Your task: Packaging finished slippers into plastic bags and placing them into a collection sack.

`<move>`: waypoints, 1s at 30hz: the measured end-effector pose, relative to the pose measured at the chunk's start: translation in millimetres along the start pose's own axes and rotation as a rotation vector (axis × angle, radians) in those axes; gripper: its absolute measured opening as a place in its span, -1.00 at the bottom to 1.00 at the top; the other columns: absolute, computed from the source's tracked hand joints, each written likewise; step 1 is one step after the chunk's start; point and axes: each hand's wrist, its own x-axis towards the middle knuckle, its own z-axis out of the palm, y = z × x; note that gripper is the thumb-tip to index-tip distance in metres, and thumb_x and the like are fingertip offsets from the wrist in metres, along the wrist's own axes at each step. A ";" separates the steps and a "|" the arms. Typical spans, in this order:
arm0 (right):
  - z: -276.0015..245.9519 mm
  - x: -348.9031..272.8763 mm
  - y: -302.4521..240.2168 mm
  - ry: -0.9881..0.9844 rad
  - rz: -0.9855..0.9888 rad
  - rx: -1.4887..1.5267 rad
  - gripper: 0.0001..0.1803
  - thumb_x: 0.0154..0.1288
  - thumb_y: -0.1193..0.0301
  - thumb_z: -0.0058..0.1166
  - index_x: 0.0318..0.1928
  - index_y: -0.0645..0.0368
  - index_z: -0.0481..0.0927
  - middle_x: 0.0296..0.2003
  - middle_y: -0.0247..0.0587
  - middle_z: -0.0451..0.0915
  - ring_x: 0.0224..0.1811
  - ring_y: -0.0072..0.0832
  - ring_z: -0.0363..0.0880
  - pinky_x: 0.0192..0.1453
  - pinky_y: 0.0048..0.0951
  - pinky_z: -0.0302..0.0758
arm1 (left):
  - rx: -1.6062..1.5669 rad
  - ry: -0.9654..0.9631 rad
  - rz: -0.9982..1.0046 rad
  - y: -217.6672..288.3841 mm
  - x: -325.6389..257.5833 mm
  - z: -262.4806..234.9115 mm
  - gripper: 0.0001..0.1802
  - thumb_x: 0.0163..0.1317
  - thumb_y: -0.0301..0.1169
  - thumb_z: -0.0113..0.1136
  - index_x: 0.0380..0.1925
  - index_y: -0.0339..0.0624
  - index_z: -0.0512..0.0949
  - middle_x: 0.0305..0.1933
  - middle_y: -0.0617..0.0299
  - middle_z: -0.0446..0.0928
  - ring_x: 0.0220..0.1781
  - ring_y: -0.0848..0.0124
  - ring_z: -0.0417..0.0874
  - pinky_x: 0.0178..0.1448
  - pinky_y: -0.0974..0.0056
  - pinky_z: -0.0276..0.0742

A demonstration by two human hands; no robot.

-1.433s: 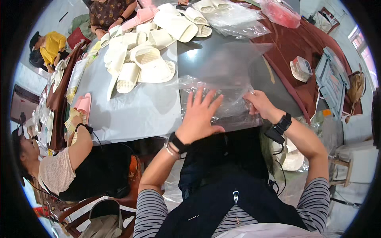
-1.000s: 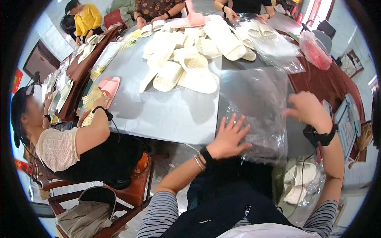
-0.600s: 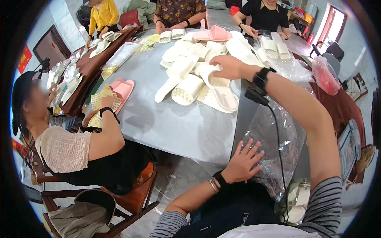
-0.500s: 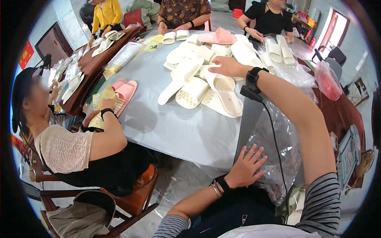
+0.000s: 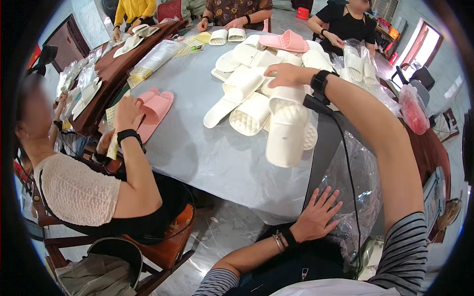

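Observation:
A cream-white slide slipper (image 5: 285, 140) hangs tilted over the near side of the pile, its broad end toward me. My right hand (image 5: 289, 76) is closed around its upper part, though the fingertips are partly hidden. Just behind it, the edge of another white slipper (image 5: 310, 135) shows. Several more white slippers (image 5: 252, 113) lie heaped to the left and beyond, with a pink slipper (image 5: 285, 41) on top at the far side. Fingers spread, my left hand (image 5: 316, 217) rests by the table's near edge, beside a clear plastic bag (image 5: 355, 192).
At left, a co-worker handles yellowish sheets (image 5: 112, 126) beside pink slippers (image 5: 155, 111). Others sit across the grey-covered table (image 5: 197, 143). Clear bags with white slippers (image 5: 354, 64) lie at far right. A black cable (image 5: 345, 172) runs down from my right wrist.
The white slipper under my right hand has lifted and tilted toward me from the heap. My left hand stays spread at the near edge. The co-worker at left has shifted the yellowish sheets.

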 end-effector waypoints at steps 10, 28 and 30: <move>36.1 37.1 -12.8 -0.174 0.286 0.746 -0.40 0.35 0.13 0.22 0.21 0.25 0.38 0.07 -0.07 0.45 0.10 -0.32 0.39 0.12 -0.40 0.36 | 0.063 -0.153 -0.032 4.8 5.7 -0.5 -0.35 0.45 0.00 -0.04 0.43 -0.08 0.33 0.62 -0.04 0.02 0.67 -0.06 -0.13 0.63 -0.25 -0.30; 12.5 -383.1 -11.4 0.254 0.303 1.665 -0.74 0.59 0.18 -0.11 0.01 0.03 0.54 -0.19 -0.48 0.69 -0.25 -0.66 0.66 -0.19 -0.61 0.57 | 0.312 -0.130 0.020 14.2 24.4 10.5 -0.56 0.32 -0.40 0.10 0.20 -0.17 0.50 0.32 -0.02 0.48 0.36 0.06 0.48 0.42 -0.23 0.26; 36.4 -465.7 -3.7 0.346 0.345 1.780 -0.78 0.59 0.23 -0.10 0.00 0.05 0.54 -0.17 -0.44 0.71 -0.26 -0.65 0.68 -0.25 -0.65 0.59 | 0.095 -0.206 0.038 18.3 34.6 12.6 -0.58 0.34 -0.45 0.10 0.20 -0.19 0.49 0.29 -0.02 0.51 0.23 0.02 0.57 0.26 -0.03 0.50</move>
